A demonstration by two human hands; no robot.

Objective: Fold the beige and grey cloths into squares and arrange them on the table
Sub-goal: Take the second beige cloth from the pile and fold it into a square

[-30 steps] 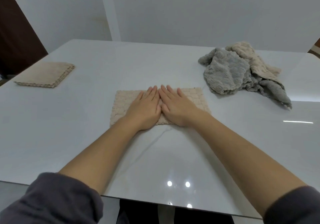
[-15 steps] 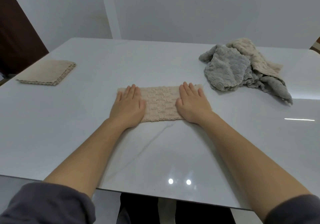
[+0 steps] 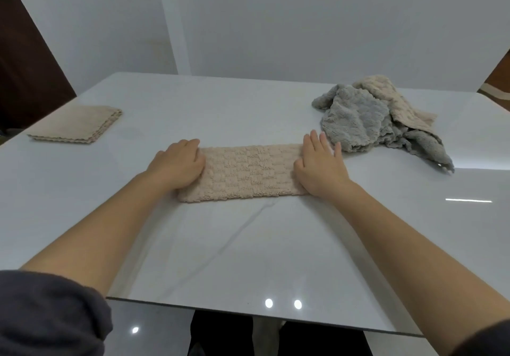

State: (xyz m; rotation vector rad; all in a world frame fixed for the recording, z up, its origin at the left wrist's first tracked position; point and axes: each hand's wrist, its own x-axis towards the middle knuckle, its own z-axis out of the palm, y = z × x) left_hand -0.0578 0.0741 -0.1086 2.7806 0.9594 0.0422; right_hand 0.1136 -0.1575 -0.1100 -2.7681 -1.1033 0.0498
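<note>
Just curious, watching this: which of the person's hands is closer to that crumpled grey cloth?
The right hand. It rests on the right end of the beige strip, fingertips just short of the grey cloth; the left hand grips the strip's opposite end.

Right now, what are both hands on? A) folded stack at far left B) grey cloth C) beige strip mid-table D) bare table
C: the left hand grips the left end of the beige strip and the right hand lies flat on its right end.
</note>
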